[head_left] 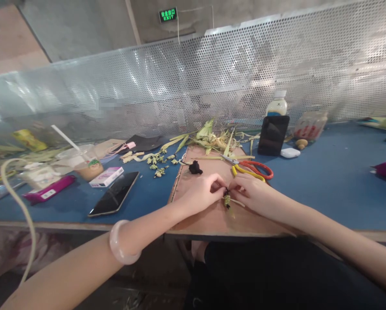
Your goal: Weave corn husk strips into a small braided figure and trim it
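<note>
Pale green with dark bits, a small woven piece (227, 200) hangs over the cardboard (193, 218), its top pinched between the fingertips of the left hand (207, 191) and right hand (253, 193). This looks like fine knotting, calling next for steady fingertips; they hide which strand each grips.
</note>
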A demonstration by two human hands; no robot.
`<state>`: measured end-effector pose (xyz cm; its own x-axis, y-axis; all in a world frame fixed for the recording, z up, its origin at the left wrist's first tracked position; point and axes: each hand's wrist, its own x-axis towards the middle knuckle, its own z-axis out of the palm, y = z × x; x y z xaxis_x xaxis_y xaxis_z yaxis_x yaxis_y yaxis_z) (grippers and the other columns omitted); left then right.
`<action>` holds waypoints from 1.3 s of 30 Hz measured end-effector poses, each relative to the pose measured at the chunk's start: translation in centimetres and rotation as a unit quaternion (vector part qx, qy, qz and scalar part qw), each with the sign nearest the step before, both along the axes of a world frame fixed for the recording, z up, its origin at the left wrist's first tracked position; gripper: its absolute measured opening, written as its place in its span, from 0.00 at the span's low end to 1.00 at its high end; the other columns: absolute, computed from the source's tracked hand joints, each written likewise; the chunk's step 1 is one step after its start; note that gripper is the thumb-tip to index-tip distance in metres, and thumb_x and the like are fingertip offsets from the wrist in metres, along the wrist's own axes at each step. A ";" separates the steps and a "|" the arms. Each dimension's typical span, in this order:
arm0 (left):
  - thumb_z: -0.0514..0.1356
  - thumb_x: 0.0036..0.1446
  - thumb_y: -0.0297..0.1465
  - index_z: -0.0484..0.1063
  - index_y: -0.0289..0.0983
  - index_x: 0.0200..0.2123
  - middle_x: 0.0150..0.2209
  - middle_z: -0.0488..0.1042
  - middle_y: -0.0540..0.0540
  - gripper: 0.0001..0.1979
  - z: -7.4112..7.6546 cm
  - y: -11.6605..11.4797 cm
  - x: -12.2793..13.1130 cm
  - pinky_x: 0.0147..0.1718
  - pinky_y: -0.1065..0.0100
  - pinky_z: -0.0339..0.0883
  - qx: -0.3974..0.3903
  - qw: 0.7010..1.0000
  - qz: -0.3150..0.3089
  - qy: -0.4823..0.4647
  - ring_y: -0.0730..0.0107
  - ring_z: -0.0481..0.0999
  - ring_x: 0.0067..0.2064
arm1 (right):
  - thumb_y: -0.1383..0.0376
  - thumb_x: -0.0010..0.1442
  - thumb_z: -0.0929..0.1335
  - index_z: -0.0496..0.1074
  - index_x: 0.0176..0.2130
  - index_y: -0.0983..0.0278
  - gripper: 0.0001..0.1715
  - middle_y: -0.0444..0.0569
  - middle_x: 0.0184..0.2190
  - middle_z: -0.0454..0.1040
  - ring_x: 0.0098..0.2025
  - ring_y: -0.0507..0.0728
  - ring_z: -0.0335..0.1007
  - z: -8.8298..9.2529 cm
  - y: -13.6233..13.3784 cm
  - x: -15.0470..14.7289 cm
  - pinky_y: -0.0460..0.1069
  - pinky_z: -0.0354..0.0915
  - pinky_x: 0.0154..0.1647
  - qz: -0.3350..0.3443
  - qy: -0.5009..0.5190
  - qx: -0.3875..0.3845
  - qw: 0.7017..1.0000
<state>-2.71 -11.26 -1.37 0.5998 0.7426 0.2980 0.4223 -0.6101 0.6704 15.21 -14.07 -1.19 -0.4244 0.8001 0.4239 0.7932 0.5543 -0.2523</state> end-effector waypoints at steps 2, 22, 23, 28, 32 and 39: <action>0.54 0.54 0.30 0.66 0.37 0.36 0.33 0.75 0.47 0.05 0.0 0.0 0.0 0.35 0.69 0.67 -0.004 1.000 -0.004 -0.006 0.68 0.75 0.36 | 0.69 0.55 0.62 0.69 0.31 0.65 0.06 0.49 0.29 0.69 0.33 0.55 0.64 -0.1 0.1 0.1 0.48 0.60 0.33 0.005 -0.004 0.008 1.000; 0.55 0.54 0.30 0.67 0.38 0.34 0.36 0.75 0.46 0.04 -0.4 0.3 0.1 0.39 0.65 0.68 0.009 0.999 0.016 -0.029 0.66 0.75 0.39 | 0.58 0.53 0.65 0.71 0.28 0.64 0.11 0.47 0.31 0.66 0.31 0.53 0.65 0.0 0.5 0.0 0.47 0.62 0.31 -0.059 0.102 -0.057 0.991; 0.55 0.54 0.31 0.67 0.38 0.35 0.36 0.75 0.46 0.04 -0.5 0.3 0.0 0.38 0.65 0.68 0.014 0.999 0.020 -0.025 0.65 0.75 0.39 | 0.58 0.52 0.66 0.71 0.27 0.64 0.12 0.47 0.31 0.67 0.31 0.53 0.65 0.1 0.7 -0.1 0.48 0.62 0.32 -0.054 0.103 -0.061 0.991; 0.54 0.55 0.33 0.67 0.38 0.35 0.35 0.75 0.46 0.06 -0.4 0.4 -0.1 0.36 0.66 0.67 0.040 0.999 0.035 0.002 0.65 0.75 0.37 | 0.60 0.52 0.66 0.71 0.26 0.63 0.10 0.46 0.30 0.68 0.32 0.53 0.66 -0.3 1.8 -0.3 0.47 0.62 0.34 0.003 0.108 -0.082 0.991; 0.51 0.57 0.34 0.66 0.39 0.37 0.36 0.74 0.47 0.08 -0.4 0.3 -0.1 0.36 0.67 0.67 0.036 0.999 0.030 -0.010 0.67 0.74 0.38 | 0.63 0.55 0.63 0.73 0.27 0.63 0.11 0.46 0.30 0.70 0.31 0.53 0.66 -0.4 1.8 0.0 0.47 0.62 0.34 0.012 0.112 -0.104 0.988; 0.58 0.52 0.31 0.64 0.39 0.42 0.41 0.73 0.45 0.12 -0.6 0.6 -0.1 0.40 0.66 0.67 -0.036 0.998 -0.006 -0.043 0.66 0.74 0.41 | 0.65 0.54 0.62 0.73 0.29 0.63 0.11 0.45 0.29 0.71 0.31 0.53 0.67 -0.3 1.3 0.2 0.47 0.62 0.33 0.004 0.132 -0.120 0.984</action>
<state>-2.85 -10.70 -1.95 0.5825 0.7571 0.2959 0.3542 -0.5640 0.7459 15.37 -12.81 -1.53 -0.3322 0.8872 0.3203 0.6780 0.4607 -0.5728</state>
